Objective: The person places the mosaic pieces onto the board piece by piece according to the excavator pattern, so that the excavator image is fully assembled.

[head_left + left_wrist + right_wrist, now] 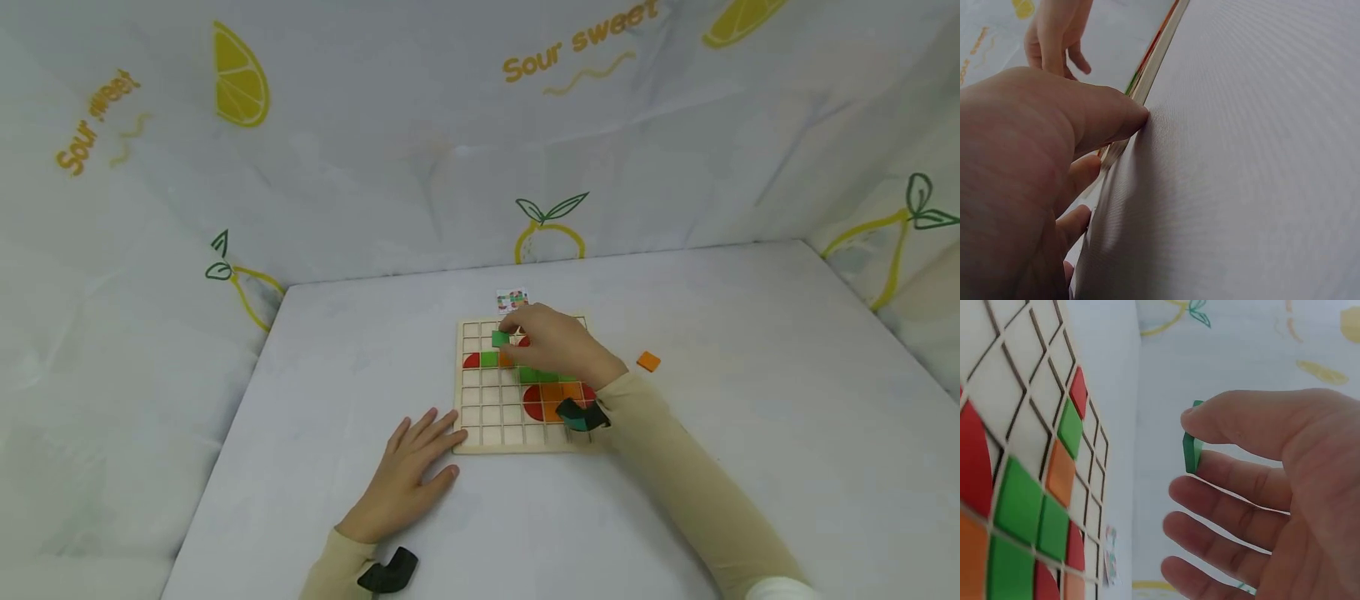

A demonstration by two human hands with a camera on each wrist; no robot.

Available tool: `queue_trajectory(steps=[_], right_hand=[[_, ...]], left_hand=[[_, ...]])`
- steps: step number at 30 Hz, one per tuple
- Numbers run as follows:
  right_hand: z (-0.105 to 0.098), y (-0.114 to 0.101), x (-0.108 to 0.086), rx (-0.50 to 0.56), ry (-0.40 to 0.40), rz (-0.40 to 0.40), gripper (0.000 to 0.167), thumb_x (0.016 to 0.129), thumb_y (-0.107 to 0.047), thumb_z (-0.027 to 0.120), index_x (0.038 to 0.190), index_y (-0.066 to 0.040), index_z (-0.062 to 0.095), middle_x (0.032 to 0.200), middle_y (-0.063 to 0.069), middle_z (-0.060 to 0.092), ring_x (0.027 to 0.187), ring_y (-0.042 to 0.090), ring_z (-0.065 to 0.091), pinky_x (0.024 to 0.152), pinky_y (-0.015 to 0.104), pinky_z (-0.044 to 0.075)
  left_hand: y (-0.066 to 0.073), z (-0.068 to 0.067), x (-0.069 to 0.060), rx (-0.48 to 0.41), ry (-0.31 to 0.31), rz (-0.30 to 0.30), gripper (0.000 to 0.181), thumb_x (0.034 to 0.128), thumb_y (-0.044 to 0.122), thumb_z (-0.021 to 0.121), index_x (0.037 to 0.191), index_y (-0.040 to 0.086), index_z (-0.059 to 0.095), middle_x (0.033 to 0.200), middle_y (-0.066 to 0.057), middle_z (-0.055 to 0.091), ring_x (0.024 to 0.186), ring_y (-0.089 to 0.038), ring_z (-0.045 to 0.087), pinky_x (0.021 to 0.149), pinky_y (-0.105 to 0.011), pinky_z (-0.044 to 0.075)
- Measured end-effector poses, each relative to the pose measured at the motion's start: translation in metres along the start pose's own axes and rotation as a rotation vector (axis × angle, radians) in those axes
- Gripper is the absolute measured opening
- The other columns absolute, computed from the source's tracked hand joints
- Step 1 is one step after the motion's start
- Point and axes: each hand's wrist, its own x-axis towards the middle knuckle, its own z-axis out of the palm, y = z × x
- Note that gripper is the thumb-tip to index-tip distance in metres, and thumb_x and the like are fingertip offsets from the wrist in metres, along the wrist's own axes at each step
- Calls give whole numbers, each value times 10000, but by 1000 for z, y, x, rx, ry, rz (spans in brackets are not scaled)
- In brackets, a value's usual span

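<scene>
Between thumb and index finger, my right hand (pixel 551 340) pinches a green square tile (pixel 1192 444), held above the far part of a wooden grid board (pixel 491 415). Red, green and orange pieces sit in several of the board's cells, among them a red piece (pixel 472 360) and a green square (pixel 1070 429) side by side in one row. My left hand (pixel 408 475) lies flat with fingers spread, its fingertips touching the board's near left corner. The right hand hides part of the board in the head view.
A loose orange tile (pixel 648 361) lies on the white tabletop (pixel 360 358) right of the board. Just beyond the board's far edge is a small printed card (pixel 512 299) with a coloured pattern. A white sheet with lemon drawings (pixel 420 167) hangs behind the table.
</scene>
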Motion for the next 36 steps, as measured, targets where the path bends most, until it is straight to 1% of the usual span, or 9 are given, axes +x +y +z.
queue_trajectory(steps=[3,6,10,16,18,22,26,31,36], right_hand=[[11,-6,8,-20,22,-10,332,947,-327,671,1216,-138,716,1307,63,669,1234,270,606,996,456,553],[25,-11,14,-60,32,-37,323,945,-349,690,1195,-148,726,1292,64,678,1238,287,612,1015,462,545],[40,-16,18,-126,13,-72,314,948,-362,697,1177,-151,730,1221,45,701,1133,262,631,993,433,548],[57,-22,20,-172,-16,-65,281,942,-347,700,1163,-179,740,1182,13,695,1067,221,593,953,404,532],[61,-22,20,-196,-18,-68,285,940,-345,693,1163,-173,739,1173,16,689,1053,220,578,952,404,525],[67,-23,18,-236,-25,-76,308,945,-341,681,1187,-156,726,1193,29,673,1070,223,558,996,417,518],[69,-21,18,-253,-18,-87,325,948,-347,688,1216,-163,711,1210,33,668,1083,222,561,1006,415,521],[68,-21,17,-239,-13,-101,275,950,-314,690,1194,-192,725,1174,23,666,1050,216,546,973,406,519],[64,-24,14,-227,-13,-115,236,951,-281,697,1154,-174,751,1171,37,667,1056,224,538,978,404,514]], left_hand=[[-1,0,1,10,-5,11,483,974,240,662,1448,212,573,1635,23,386,1572,-280,243,1274,-570,66],[-3,0,0,17,-6,17,482,976,244,660,1449,208,572,1636,17,386,1571,-284,243,1271,-574,68],[-3,-1,1,19,-9,17,480,976,248,660,1446,202,574,1637,11,383,1570,-292,244,1269,-582,66],[-2,-1,2,19,-28,-3,481,983,257,653,1454,210,565,1650,32,355,1579,-276,218,1274,-577,46],[-2,-1,1,24,-31,-3,482,984,258,652,1455,210,563,1651,31,353,1579,-277,217,1273,-581,49],[-2,-1,0,23,-32,-4,482,981,251,655,1453,209,566,1650,28,356,1578,-281,220,1271,-589,54],[-2,-1,0,20,-40,-14,484,983,255,652,1457,214,561,1652,35,349,1582,-273,211,1275,-581,45],[-2,-1,0,19,-36,-11,486,982,259,654,1457,216,562,1651,39,351,1581,-271,214,1273,-584,49],[-4,0,-1,17,-27,-4,491,980,262,660,1459,222,560,1651,44,350,1580,-270,218,1272,-583,49]])
